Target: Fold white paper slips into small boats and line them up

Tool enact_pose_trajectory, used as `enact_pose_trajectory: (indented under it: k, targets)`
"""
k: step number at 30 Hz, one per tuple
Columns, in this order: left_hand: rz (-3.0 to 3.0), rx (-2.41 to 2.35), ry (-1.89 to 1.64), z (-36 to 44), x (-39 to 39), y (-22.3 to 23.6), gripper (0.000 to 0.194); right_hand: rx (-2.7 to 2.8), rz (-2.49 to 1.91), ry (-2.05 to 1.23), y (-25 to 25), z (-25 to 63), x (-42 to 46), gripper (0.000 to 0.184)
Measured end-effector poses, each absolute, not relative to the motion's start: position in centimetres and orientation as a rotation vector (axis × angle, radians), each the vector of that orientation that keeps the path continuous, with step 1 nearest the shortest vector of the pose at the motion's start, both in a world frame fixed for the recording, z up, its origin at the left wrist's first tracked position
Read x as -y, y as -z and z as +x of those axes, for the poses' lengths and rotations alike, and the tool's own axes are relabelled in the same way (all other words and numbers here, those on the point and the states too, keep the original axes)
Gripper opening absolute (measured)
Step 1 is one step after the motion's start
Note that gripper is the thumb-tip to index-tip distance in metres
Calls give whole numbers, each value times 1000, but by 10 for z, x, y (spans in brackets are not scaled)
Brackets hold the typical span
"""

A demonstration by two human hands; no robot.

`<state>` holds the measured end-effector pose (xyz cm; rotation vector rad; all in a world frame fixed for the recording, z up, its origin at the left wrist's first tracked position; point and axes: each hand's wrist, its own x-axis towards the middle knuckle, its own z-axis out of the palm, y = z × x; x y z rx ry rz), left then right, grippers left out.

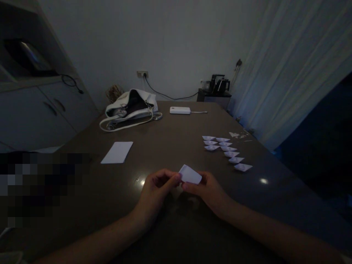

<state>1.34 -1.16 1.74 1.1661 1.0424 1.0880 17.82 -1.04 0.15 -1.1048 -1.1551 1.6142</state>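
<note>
Between my two hands is a small folded piece of white paper (190, 174), raised just over the dark table (170, 139). My left hand (159, 185) pinches its left corner between thumb and fingers. My right hand (207, 189) grips the lower right side, thumb in front and fingers behind the paper. To the right lie several small folded paper boats (231, 154), set out in two slanting rows. A stack of white paper sheets (117, 152) rests on the table to the left.
At the back left sits a white handbag (132, 106) with its strap on the table. A white power bank (179, 110) with a short cable lies at the back. Torn paper scraps (238, 135) are near the right edge, and an electric kettle (221, 86) stands beyond.
</note>
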Motion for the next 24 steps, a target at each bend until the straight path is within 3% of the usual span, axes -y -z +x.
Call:
enact_pose_trajectory:
  k: [5,24]
  targets:
    - [1201,-1027,-1042,18,12,-12,24,964,-1037,-1570,1,175,8,28]
    - [1370,-1087,-967,6,-3,-23,15,1091,-1074,-1647,2,177,4,20]
